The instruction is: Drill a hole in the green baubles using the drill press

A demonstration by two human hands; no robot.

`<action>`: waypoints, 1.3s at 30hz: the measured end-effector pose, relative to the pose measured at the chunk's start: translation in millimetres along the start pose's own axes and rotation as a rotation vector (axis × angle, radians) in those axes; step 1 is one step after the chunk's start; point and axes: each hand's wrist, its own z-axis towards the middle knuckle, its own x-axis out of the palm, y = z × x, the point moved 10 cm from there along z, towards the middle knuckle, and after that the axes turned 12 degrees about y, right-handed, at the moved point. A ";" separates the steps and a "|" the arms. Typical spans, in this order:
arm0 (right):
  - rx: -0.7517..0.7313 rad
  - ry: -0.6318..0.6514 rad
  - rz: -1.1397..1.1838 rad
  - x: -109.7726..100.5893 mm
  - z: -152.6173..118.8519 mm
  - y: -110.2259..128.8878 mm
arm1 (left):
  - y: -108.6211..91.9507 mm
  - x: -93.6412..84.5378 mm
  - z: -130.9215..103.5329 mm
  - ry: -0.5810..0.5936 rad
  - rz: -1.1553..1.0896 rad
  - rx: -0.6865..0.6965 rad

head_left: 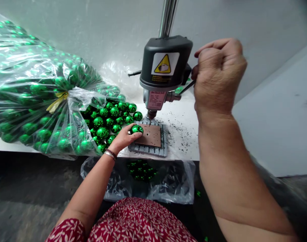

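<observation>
My left hand (125, 137) is closed around a shiny green ball (137, 129), its thumb and fingers at the ball's sides. The ball is at the left part of a brown board (153, 134), which has a small hole and lies on the drill press's slotted metal base (160, 153). Above the base hangs the black-topped drill press (167, 64), with its chuck (151, 115) over the board's back edge. Raised at the right, my right hand (219, 74) is wrapped round the end of the press's feed lever (187, 88); the grip itself is mostly hidden.
Loose green balls (103, 132) spill from a big tied clear plastic bag (37, 97) on the left. Dark shavings (180, 134) are scattered over the white table (191, 148). Below the front edge, a plastic-lined container (168, 186) holds more green balls. A pale wall stands behind.
</observation>
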 end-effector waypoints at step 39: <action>0.088 0.006 0.080 -5.2 -7.3 7.9 | -27.4 20.6 22.1 -0.121 0.476 0.195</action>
